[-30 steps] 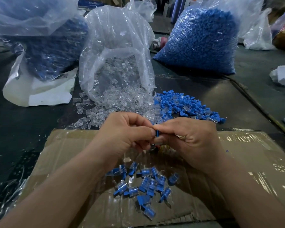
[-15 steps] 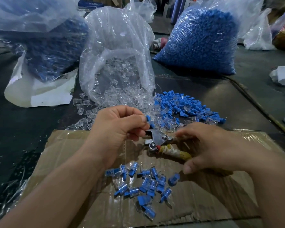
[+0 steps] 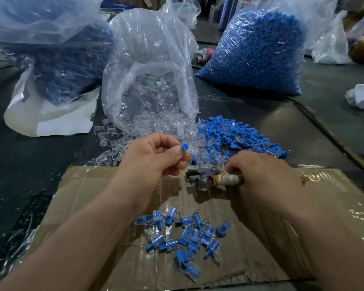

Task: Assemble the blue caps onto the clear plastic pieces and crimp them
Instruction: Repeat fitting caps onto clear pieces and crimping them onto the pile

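Observation:
My left hand (image 3: 153, 158) pinches a clear plastic piece with a blue cap (image 3: 185, 148) between thumb and fingers, held above the cardboard sheet (image 3: 303, 238). My right hand (image 3: 263, 181) grips the taped handle of a metal crimping tool (image 3: 204, 178) that lies on the cardboard with its jaws pointing left. Several assembled blue-and-clear pieces (image 3: 187, 236) lie in a loose pile on the cardboard below my hands. Loose clear pieces (image 3: 135, 131) and loose blue caps (image 3: 235, 135) are heaped just beyond the cardboard.
An open plastic bag of clear pieces (image 3: 151, 80) lies at centre back. A full bag of blue caps (image 3: 256, 51) stands at back right, a darker blue-filled bag (image 3: 57, 55) on white sheeting at back left. The dark tabletop (image 3: 19, 164) surrounds the cardboard.
My hands were together on the capped piece, then parted. My right hand dropped to the crimping tool and now grips its handle. My left hand lifted the piece slightly up and right.

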The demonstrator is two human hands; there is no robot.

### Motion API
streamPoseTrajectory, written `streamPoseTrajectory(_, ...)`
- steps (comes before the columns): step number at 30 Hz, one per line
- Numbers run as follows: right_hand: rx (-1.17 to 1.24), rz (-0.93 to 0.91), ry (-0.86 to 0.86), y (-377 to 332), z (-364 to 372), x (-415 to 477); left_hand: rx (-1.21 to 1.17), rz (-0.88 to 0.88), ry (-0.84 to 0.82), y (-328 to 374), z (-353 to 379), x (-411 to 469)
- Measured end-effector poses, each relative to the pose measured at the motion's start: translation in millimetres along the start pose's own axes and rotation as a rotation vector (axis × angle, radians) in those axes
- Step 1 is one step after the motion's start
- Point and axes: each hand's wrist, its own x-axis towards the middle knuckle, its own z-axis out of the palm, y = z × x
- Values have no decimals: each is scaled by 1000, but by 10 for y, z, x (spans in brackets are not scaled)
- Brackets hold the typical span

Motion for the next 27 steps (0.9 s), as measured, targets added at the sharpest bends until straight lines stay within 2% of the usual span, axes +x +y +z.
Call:
streamPoseTrajectory(6, 132, 43, 113, 136, 28, -16, 13, 64, 29, 13, 23, -12)
streamPoseTrajectory(9, 272, 72, 250, 163, 4, -38, 79, 130, 47, 9, 43, -27)
streamPoseTrajectory(12, 432, 61, 303, 109, 6, -57, 140, 195, 48, 7, 68, -47)
streamPoseTrajectory(17, 506, 0, 254, 10, 41, -50, 223, 264, 65, 6, 108, -64)
streamPoseTrajectory(27, 491, -31, 200, -56, 58, -66, 275, 339, 80, 6, 127, -72)
